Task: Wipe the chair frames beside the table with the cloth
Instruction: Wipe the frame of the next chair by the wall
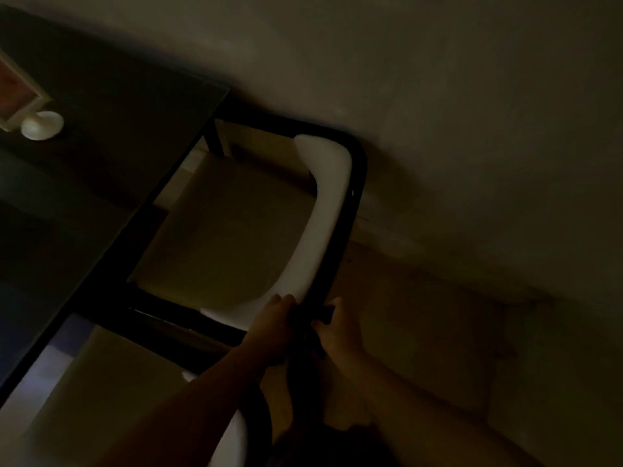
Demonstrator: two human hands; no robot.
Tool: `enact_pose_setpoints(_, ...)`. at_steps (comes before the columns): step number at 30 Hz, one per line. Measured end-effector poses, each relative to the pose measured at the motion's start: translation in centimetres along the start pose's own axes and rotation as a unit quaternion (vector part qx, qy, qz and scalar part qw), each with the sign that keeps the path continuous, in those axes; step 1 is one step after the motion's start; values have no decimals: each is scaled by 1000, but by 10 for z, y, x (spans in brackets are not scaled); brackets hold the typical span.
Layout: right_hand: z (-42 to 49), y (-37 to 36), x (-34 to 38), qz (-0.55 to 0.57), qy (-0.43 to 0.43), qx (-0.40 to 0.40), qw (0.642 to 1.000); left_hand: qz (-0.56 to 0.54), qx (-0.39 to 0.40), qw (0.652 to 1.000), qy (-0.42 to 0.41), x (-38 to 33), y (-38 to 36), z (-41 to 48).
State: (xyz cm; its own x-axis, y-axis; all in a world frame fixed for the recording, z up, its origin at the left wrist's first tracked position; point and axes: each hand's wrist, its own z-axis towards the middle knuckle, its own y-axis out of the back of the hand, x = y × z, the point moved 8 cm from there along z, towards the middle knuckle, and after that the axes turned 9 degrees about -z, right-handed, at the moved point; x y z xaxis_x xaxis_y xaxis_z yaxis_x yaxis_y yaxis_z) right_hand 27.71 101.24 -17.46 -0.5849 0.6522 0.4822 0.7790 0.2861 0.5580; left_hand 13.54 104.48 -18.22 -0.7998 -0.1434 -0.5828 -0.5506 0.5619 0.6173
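Though the scene is very dim, the layout reads: dark glass worktop [111, 136] fills the left, with a small white round object [42, 125] at its far left next to a framed item [20, 92] cut by the edge. Right of the worktop sits a chair with a black tubular chair frame [357, 183] and a pale backrest [328, 210] running along the inside of the tube; pale seat [229, 230] tucked toward the worktop edge. Second pale chair part [232, 436] shows near, bottom centre.

Left hand [273, 328] is closed around the frame's near end, fingertips touching the backrest's lower edge. Dark cloth [318, 335] sits between the two hands, bunched on the tube; hard to separate from the black frame in this light. Right hand [338, 330] is just right of the tube, fingers curled onto the cloth, pressing it to the frame. Both forearms come in from the near bottom edge. Floor [421, 332] and wall [438, 96] take up the right side.
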Motion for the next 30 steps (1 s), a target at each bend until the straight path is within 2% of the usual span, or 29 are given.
enact_pose_setpoints(6,18,-10,-4,-15,-16,-5,1000,-31,-65,997,6,-9,1,19)
enact_pose_setpoints(10,42,15,7,-10,-14,-56,998,-21,-54,998,-4,-36,10,48)
enact_pose_setpoints(15,97,66,24,34,-4,-92,995,-58,-106,992,20,-79,30,109)
enact_pose_setpoints(18,146,97,43,67,6,-83,994,-61,-133,989,37,-108,47,157)
enact_pose_setpoints(23,219,152,78,61,46,-99,992,-73,-150,984,54,-147,67,232)
enact_pose_setpoints(30,315,223,129,13,60,-138,989,-51,-216,975,-4,-207,117,345)
